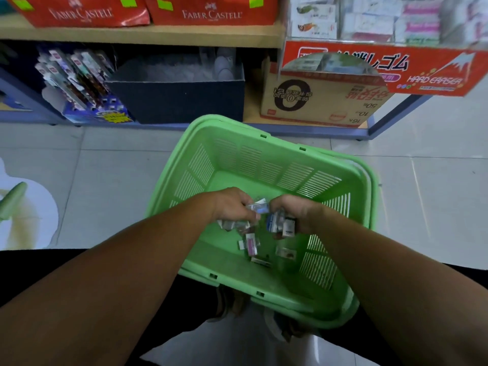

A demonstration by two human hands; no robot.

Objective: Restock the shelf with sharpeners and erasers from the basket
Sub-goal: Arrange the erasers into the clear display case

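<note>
A green plastic basket (pixel 237 159) stands on the tiled floor in front of me. Both hands are down inside it. My left hand (pixel 232 207) grips several small wrapped erasers (pixel 257 207). My right hand (pixel 298 212) holds a bunch of small eraser packs (pixel 280 224), fingers curled round them. A few loose erasers (pixel 252 244) lie on the basket floor below the hands. At the upper right a red "HARD ERASER" display (pixel 375 67) holds stacked eraser boxes.
A wooden shelf (pixel 148 35) carries red Faber-Castell packs (pixel 84 11). Below it sit a pen display (pixel 79 85), a dark bin (pixel 179 96) and a cardboard box (pixel 317 101). The shelf's blue base rail runs just behind the basket.
</note>
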